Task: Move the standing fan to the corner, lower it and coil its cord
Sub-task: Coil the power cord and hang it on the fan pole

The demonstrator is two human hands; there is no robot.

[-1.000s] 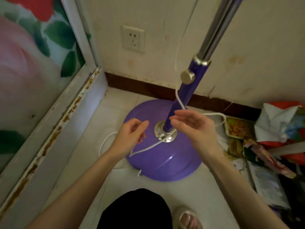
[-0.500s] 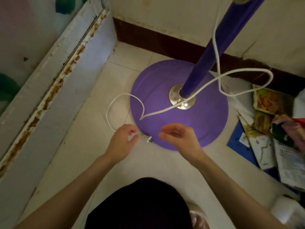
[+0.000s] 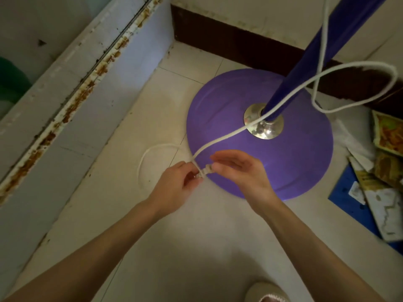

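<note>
Pinching white cord: left hand, right hand alike; fan base just behind, scattered papers at right.

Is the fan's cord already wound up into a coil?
No, the cord lies loose across the purple base and loops beside the pole, with the left hand and right hand holding its plug end.

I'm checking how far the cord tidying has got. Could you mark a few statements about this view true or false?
1. The left hand and the right hand both hold the white cord. True.
2. The cord is wound in a tight coil. False: it trails in loose loops across the purple base and off to the right.
3. The base stands on the tiled floor. True.
4. The plug sits in a wall socket. False: the right hand pinches it, close to the left hand.
</note>
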